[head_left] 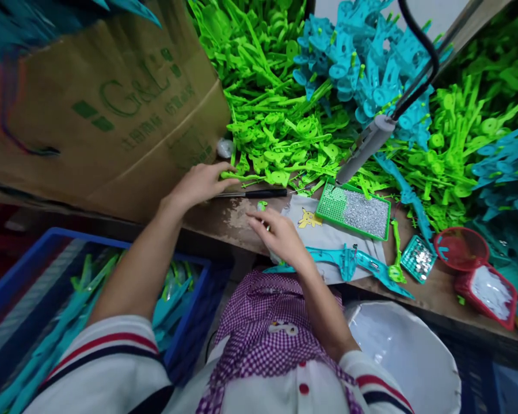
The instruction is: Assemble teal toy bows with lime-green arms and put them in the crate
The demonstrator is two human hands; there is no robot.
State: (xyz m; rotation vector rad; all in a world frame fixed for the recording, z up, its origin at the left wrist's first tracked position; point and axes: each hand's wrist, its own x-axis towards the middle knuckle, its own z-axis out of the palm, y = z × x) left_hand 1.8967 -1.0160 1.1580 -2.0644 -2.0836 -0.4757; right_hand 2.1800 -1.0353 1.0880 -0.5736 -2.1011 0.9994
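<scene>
My left hand reaches forward on the wooden bench, its fingers closed on a green plastic piece at the edge of the green parts pile. My right hand hovers over the bench with fingers curled, pinching a small green part. A black-handled tool lies between the hands. A teal plastic assembly rests on a white cloth to the right of my right hand.
A green tray of small screws sits under a hanging electric screwdriver. Teal parts heap behind. A cardboard box stands left. Red containers lie right, a blue crate below left, a white basin below right.
</scene>
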